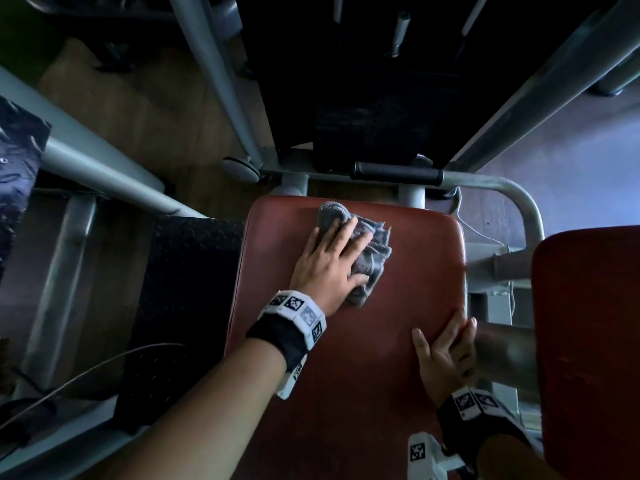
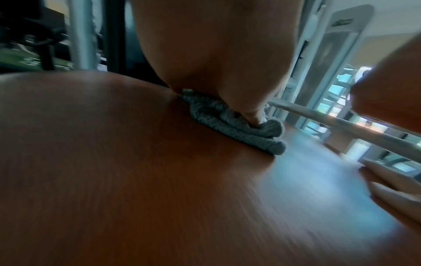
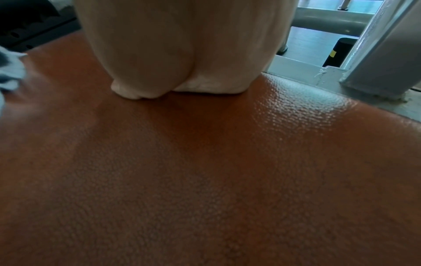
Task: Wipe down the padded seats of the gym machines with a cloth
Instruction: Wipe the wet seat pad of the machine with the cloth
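Note:
A red-brown padded seat [image 1: 398, 271] fills the middle of the head view. A crumpled grey cloth [image 1: 367, 258] lies on its far left part, and my left hand [image 1: 332, 261] presses flat on it with straight, spread fingers. In the left wrist view the cloth [image 2: 239, 129] bunches under my palm on the seat [image 2: 114, 162]. My right hand [image 1: 443, 351] rests flat on the seat's right edge, fingers straight, holding nothing. The right wrist view has that hand [image 3: 177, 63] lying on the grained pad [image 3: 205, 180], with a corner of the cloth [image 3: 9, 72] at the left.
Grey steel frame tubes [image 1: 214, 81] rise beyond the seat, with a black foam-covered bar [image 1: 398, 174] across its far end. A second red pad [image 1: 588, 341] stands at the right. A black rubber step [image 1: 187, 289] lies left of the seat, over wooden floor [image 1: 145, 133].

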